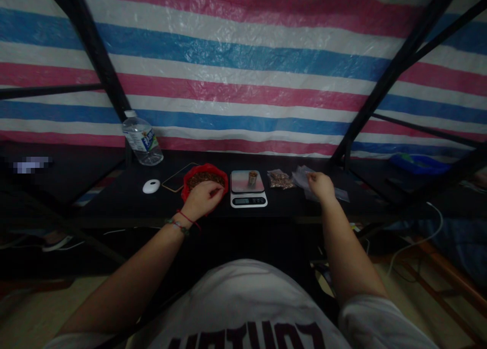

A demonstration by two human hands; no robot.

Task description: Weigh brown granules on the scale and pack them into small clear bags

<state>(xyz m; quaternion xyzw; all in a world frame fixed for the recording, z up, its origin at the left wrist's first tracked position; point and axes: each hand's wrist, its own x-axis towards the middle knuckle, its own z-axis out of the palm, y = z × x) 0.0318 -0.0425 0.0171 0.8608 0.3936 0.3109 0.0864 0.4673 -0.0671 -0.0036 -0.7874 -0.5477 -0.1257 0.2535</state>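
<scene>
Probably light and slippery, the clear bags (301,176) at right suit edge-pinching; we cannot tell what our narrowly curled right hand (322,185) and left hand (201,197) hold.

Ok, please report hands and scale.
Left hand over red container. Right hand at clear bags. Metal cup on digital scale. Filled bag right of scale.

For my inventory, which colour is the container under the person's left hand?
The container is red, seen in the head view.
</scene>
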